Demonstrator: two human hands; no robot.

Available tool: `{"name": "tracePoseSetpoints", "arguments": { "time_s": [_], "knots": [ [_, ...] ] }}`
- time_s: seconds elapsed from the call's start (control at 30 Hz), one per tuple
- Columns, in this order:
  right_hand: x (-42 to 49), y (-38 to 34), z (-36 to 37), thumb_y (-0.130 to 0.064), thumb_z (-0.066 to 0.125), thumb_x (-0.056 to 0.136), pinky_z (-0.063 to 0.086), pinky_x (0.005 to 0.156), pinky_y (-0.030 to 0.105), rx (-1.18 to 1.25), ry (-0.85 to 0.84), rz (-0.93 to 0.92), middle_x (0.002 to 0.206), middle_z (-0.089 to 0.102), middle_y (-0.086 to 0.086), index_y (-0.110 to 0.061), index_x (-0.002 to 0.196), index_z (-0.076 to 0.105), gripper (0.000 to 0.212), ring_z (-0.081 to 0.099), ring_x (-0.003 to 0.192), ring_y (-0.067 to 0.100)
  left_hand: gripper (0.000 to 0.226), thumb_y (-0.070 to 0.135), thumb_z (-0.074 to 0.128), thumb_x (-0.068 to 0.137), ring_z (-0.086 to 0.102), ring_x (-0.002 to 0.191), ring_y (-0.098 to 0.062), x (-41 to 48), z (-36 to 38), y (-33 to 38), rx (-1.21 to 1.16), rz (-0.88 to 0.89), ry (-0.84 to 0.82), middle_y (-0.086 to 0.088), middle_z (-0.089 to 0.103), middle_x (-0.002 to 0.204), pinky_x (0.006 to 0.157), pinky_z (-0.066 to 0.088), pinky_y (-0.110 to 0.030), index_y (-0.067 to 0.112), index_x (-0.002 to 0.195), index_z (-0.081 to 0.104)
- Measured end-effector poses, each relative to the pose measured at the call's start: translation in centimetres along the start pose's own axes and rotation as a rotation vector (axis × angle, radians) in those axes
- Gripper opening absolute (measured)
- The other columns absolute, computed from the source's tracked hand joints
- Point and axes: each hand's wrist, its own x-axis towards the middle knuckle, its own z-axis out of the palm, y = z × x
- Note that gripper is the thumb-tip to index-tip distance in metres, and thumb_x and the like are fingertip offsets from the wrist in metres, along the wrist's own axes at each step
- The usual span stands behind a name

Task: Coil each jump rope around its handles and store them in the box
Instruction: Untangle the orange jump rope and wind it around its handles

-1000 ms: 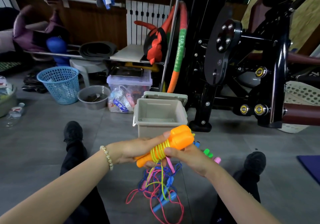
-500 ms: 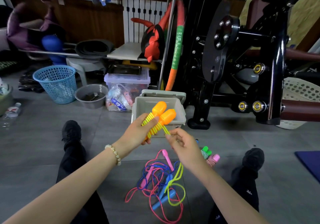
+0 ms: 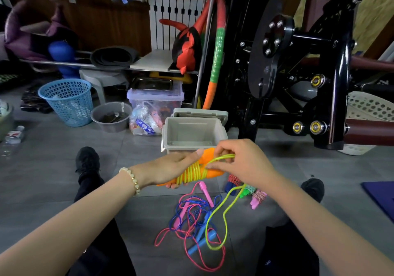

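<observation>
Just in front of the grey box (image 3: 187, 131), your left hand (image 3: 170, 169) grips the orange handles (image 3: 214, 173). Your right hand (image 3: 241, 164) pinches the partly coiled yellow-green rope (image 3: 191, 172). Nothing shows inside the box. The pink and blue ropes (image 3: 187, 214) lie tangled nearer you, uncoiled.

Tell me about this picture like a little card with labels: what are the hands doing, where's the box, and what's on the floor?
left hand: holds the orange handles together
right hand: pinches the yellow-green rope beside the handles
rope so far: partly coiled round the handles, the rest trailing to the floor
box: grey, open, beyond the hands
loose on floor: pink rope and blue rope, tangled together
near right wrist: wound bundles
</observation>
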Motion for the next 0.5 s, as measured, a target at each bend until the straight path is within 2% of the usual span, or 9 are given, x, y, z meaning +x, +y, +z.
{"name": "tracePoseSetpoints", "arguments": {
  "time_s": [0.07,0.13,0.2,0.27,0.4,0.5],
  "knots": [
    [0.6,0.1,-0.6,-0.035,0.082,0.066,0.04,0.056,0.028,0.179,-0.06,0.012,0.061,0.061,0.0,-0.023,0.067,0.061,0.024,0.047,0.054,0.004,0.047,0.068,0.049,0.083,0.049,0.046,-0.015,-0.4,-0.1,0.5,0.064,0.03,-0.047,-0.004,0.059,0.067,0.043,0.041,-0.022,0.022,0.091,0.055],
    [1.0,-0.1,-0.8,-0.03,0.083,0.066,0.046,0.059,0.033,0.244,-0.124,-0.02,0.065,0.064,0.0,-0.023,0.066,0.062,0.022,0.053,0.059,0.006,0.041,0.057,0.063,0.081,0.05,0.046,-0.01,-0.5,0.2,0.8,0.194,0.038,-0.058,0.0,0.061,0.067,0.046,0.042,-0.02,0.018,0.092,0.057],
    [1.2,-0.6,-0.7,-0.028,0.083,0.067,0.048,0.059,0.035,0.237,-0.176,-0.054,0.065,0.065,0.002,-0.02,0.066,0.063,0.022,0.054,0.059,0.009,0.043,0.053,0.064,0.082,0.052,0.051,-0.006,-0.6,0.4,1.2,0.322,0.056,-0.034,0.002,0.062,0.068,0.05,0.042,-0.019,0.013,0.094,0.059],
    [1.5,-0.8,-0.9,-0.023,0.082,0.068,0.048,0.059,0.033,0.258,-0.205,-0.067,0.064,0.064,0.002,-0.014,0.068,0.063,0.021,0.055,0.059,0.009,0.041,0.054,0.061,0.083,0.054,0.061,-0.006,-0.9,0.0,1.7,0.433,0.09,0.008,0.006,0.059,0.069,0.06,0.043,-0.025,0.014,0.09,0.059],
    [2.1,-0.4,-1.4,-0.014,0.082,0.068,0.047,0.059,0.027,0.396,-0.303,-0.025,0.065,0.061,0.002,-0.012,0.07,0.06,0.022,0.054,0.06,0.009,0.033,0.059,0.057,0.084,0.051,0.07,-0.007,-1.7,-0.4,2.5,0.617,0.127,0.038,0.009,0.055,0.076,0.064,0.04,-0.025,0.026,0.084,0.054],
    [2.2,-0.5,-1.4,-0.013,0.082,0.069,0.041,0.054,0.016,0.403,-0.397,-0.015,0.062,0.057,-0.002,-0.015,0.066,0.058,0.025,0.049,0.057,0.004,0.034,0.059,0.055,0.085,0.051,0.073,-0.011,-1.9,-0.1,2.5,0.656,0.157,0.003,0.008,0.055,0.078,0.065,0.039,-0.028,0.026,0.084,0.053]
  ]
}}
